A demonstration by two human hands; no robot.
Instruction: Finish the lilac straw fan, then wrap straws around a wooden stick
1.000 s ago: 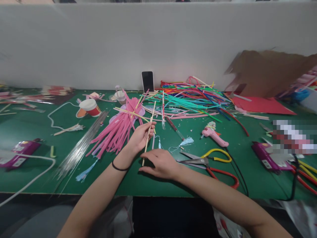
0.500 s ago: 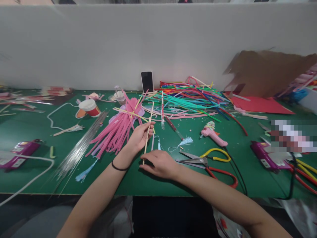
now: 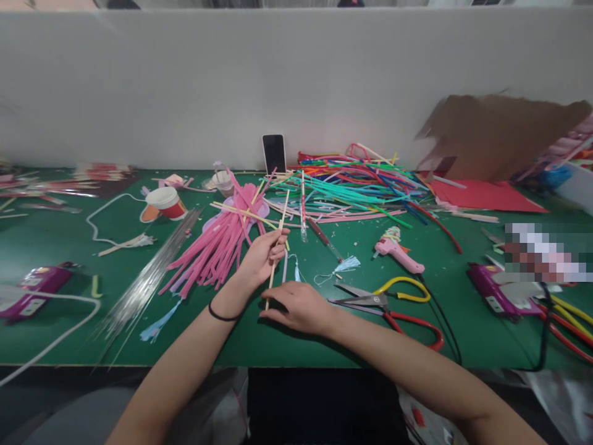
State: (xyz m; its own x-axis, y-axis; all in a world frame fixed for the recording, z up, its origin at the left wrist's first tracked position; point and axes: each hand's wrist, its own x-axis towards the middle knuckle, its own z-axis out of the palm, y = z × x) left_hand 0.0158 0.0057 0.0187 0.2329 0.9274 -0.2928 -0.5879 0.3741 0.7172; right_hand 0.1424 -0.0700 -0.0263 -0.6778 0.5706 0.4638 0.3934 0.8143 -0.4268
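My left hand (image 3: 265,256) is closed round a thin pale wooden stick (image 3: 273,274), with its fingers wrapped about the upper part. The stick slants upward and away, and its far end sticks out above the fingers. At the lower end, my right hand (image 3: 299,307) pinches the same stick between thumb and fingers, palm down. Left of my hands spreads a bundle of pink fuzzy stems (image 3: 215,250). Scissors (image 3: 375,300) with one yellow and one red handle lie open, right of my right hand. A light blue tassel (image 3: 347,264) rests just beyond them.
Multicoloured fuzzy stems (image 3: 352,188) are heaped at the back, beside a propped phone (image 3: 274,153). A pink glue gun (image 3: 399,253) sits to the right. Thin metal wires (image 3: 151,281) and a paper cup (image 3: 167,203) are at left. Purple boxes (image 3: 503,293) flank the workspace.
Both hands keep the same hold on the stick. The left fingers have curled slightly closer around it, and the whole view has shifted very slightly.
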